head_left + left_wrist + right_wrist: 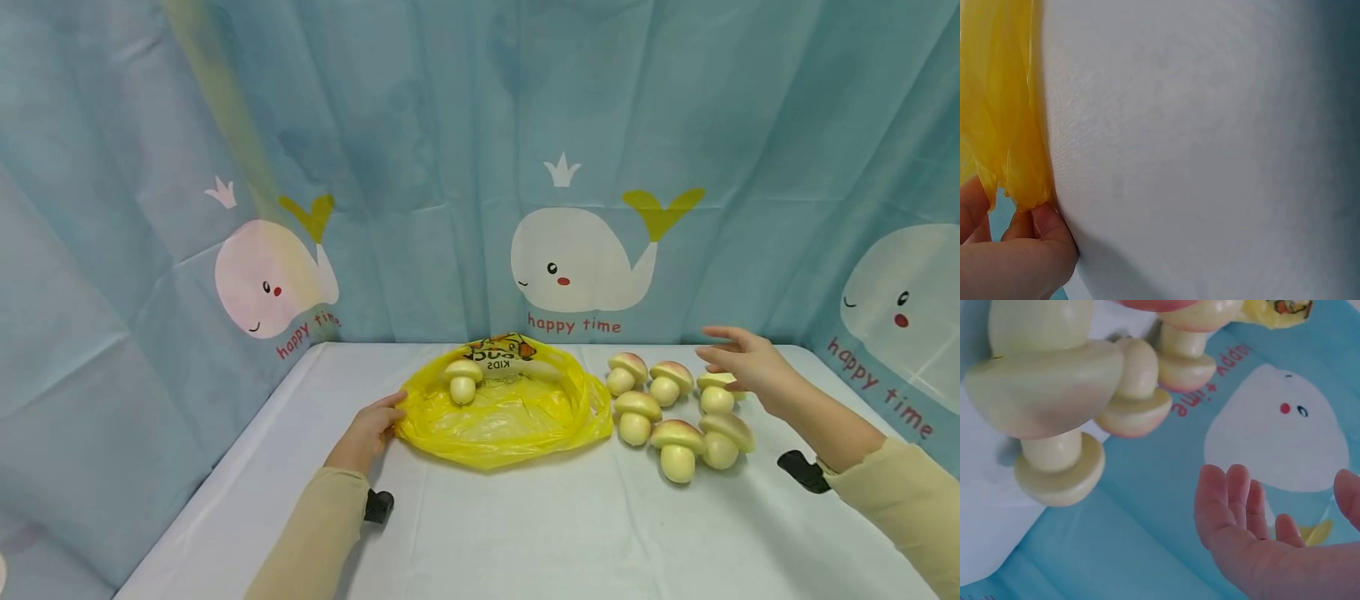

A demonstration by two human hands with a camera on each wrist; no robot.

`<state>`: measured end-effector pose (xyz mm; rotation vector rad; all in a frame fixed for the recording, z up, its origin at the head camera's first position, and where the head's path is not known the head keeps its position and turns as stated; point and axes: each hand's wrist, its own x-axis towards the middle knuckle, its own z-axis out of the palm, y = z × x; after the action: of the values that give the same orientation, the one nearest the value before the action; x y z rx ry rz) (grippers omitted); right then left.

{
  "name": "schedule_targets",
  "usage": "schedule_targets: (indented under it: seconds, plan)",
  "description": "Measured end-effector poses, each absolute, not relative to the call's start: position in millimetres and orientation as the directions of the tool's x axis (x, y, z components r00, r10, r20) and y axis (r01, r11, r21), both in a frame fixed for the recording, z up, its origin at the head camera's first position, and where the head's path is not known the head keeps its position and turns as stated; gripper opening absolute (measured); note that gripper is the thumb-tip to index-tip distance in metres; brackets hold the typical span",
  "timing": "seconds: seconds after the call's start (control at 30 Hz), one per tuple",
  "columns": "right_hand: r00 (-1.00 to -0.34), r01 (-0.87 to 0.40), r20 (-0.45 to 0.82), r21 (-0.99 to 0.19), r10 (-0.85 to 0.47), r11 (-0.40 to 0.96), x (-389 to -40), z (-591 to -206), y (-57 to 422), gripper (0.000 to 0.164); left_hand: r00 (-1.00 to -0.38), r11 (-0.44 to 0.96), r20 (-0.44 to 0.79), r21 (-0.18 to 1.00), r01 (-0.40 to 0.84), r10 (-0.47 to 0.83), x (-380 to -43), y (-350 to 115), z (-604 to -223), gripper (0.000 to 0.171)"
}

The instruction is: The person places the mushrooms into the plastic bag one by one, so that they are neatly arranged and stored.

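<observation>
A yellow plastic bag [487, 446] lies on the table with its mouth spread wide. Inside it, toward the back left, one toy mushroom [462, 382] stands upright. My left hand [369, 433] pinches the bag's left edge; in the left wrist view, thumb and fingers [1054, 225] meet at the gathered yellow plastic. To the right of the bag, several cream toy mushrooms [678, 450] with pink-tinged caps stand close together. My right hand [753, 367] hovers over the back right mushroom [717, 400], fingers extended and holding nothing. In the right wrist view its fingers [1213, 506] are apart from the mushrooms.
A white cloth [525, 533] covers the table. Behind and at the sides hangs a blue curtain [420, 250] with printed whales. Black wrist camera mounts [378, 506] show at both sleeves.
</observation>
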<state>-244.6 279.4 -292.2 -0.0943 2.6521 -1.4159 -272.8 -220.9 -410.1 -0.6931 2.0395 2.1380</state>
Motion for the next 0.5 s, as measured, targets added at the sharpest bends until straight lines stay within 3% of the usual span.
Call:
schedule_targets:
  seconds: [0.5]
  plan:
    - [-0.994, 0.025, -0.084, -0.814, -0.075, 0.580, -248.9, -312.9, 303.5, 0.075, -0.890, -0.095, -0.392, 0.920, -0.380, -0.232, -273.5, -221.3, -410.5, 0.048]
